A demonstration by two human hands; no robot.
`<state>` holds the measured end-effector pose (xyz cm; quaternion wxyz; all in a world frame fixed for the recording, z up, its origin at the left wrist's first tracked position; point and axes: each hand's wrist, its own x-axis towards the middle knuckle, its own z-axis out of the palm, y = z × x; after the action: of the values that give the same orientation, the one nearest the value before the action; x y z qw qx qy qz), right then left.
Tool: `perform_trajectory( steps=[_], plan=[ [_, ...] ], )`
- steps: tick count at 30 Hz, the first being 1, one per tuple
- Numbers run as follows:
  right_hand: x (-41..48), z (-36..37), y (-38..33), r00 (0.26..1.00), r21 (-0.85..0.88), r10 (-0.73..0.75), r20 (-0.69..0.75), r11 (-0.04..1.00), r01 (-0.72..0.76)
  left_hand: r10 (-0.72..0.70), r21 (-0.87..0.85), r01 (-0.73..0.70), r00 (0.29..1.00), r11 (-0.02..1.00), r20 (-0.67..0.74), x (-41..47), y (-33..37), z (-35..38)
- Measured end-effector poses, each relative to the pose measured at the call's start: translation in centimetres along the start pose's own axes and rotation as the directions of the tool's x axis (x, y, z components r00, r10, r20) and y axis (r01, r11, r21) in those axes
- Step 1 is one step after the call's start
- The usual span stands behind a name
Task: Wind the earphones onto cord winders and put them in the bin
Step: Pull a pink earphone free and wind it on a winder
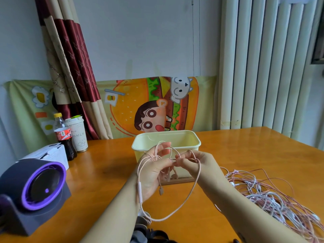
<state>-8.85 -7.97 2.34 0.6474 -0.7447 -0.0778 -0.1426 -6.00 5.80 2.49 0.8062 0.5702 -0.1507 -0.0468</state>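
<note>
L hand (154,174): palm up, fingers half spread, pink earphone cord (182,204) looped round them.
R hand (194,163): fingertips pinch the same cord, touching L fingers.
Cord loop: hangs below both hands, over table (108,172).
Bin (166,144): pale yellow, open, mid table, just behind hands.
Pile of earphones (273,195): tangled pink + white, by table's R edge.
Bottle (64,135) & cup (78,134): back L corner.

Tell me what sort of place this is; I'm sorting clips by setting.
Probably a room in a home, not a workshop: a wooden table against a wall hung with a cartoon burger cloth, a draped curtain, and a cola bottle beside a paper cup.
</note>
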Motion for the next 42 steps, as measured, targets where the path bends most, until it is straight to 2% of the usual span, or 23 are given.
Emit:
perform_trajectory(
  steps=[4,7,10,12,14,16,19,22,25,29,34,36,39,40,42],
  plan=[
    [-0.1,-0.2,0.2,1.000,-0.037,-0.007,0.014,0.999,0.008,0.040,0.356,-0.054,0.998,0.933,0.049,0.6,0.2,-0.1],
    [0.0,-0.2,0.3,0.999,-0.036,-0.019,0.037,0.999,0.020,-0.014,0.436,0.015,1.000,0.900,-0.006,1.4,0.9,0.4],
    [-0.1,-0.3,0.4,0.997,-0.026,-0.048,0.053,0.998,0.050,0.140,0.638,-0.125,0.990,0.760,0.027,1.4,-0.1,-0.4],
    [-0.3,-0.4,0.5,0.997,-0.017,-0.055,0.061,0.998,0.056,0.203,0.660,-0.160,0.979,0.734,0.012,1.4,-0.8,-1.3],
    [-0.4,-0.5,0.8,0.997,0.033,-0.050,0.053,0.998,0.048,0.139,0.472,-0.094,0.988,0.877,-0.062,1.3,-0.7,-1.1],
    [-0.3,-0.5,1.1,0.999,0.127,-0.015,0.047,0.992,0.009,-0.002,0.130,0.014,0.996,0.991,-0.092,1.1,-0.2,-0.7],
    [0.0,-0.4,1.3,0.997,0.297,0.040,0.059,0.953,-0.056,-0.130,-0.215,0.113,0.989,0.970,-0.068,0.7,-0.1,-0.5],
    [0.2,-0.3,1.5,0.994,0.358,0.095,0.053,0.928,-0.108,-0.197,-0.358,0.170,0.980,0.918,-0.039,0.4,-0.3,-0.2],
    [0.2,-0.6,2.0,0.981,0.149,0.195,0.022,0.969,-0.196,-0.219,-0.421,0.184,0.975,0.888,-0.038,0.3,-0.2,-0.3],
    [0.3,-1.2,2.7,0.949,-0.083,0.295,0.115,0.954,-0.287,-0.204,-0.383,0.178,0.979,0.907,-0.029,0.1,0.1,-0.4],
    [0.4,-3.6,2.1,0.931,-0.387,0.284,0.230,0.904,-0.180,-0.177,-0.288,0.151,0.982,0.946,-0.069,0.0,0.2,-0.8],
    [0.6,-4.6,1.2,0.957,-0.539,0.244,0.159,0.833,-0.123,-0.169,-0.295,0.139,0.983,0.945,-0.076,0.2,0.2,-1.3],
    [0.6,-4.7,-0.3,0.997,-0.767,0.058,0.042,0.642,-0.006,-0.174,-0.288,0.145,0.982,0.947,-0.078,0.4,0.2,-1.6],
    [0.6,-4.4,-0.8,0.999,-0.788,0.004,0.035,0.616,0.025,-0.173,-0.279,0.146,0.982,0.949,-0.076,0.5,0.1,-1.5],
    [0.4,-3.4,-1.4,0.995,-0.742,-0.077,0.061,0.664,0.097,-0.158,-0.260,0.134,0.985,0.956,-0.074,0.5,0.1,-1.0]
  ],
)
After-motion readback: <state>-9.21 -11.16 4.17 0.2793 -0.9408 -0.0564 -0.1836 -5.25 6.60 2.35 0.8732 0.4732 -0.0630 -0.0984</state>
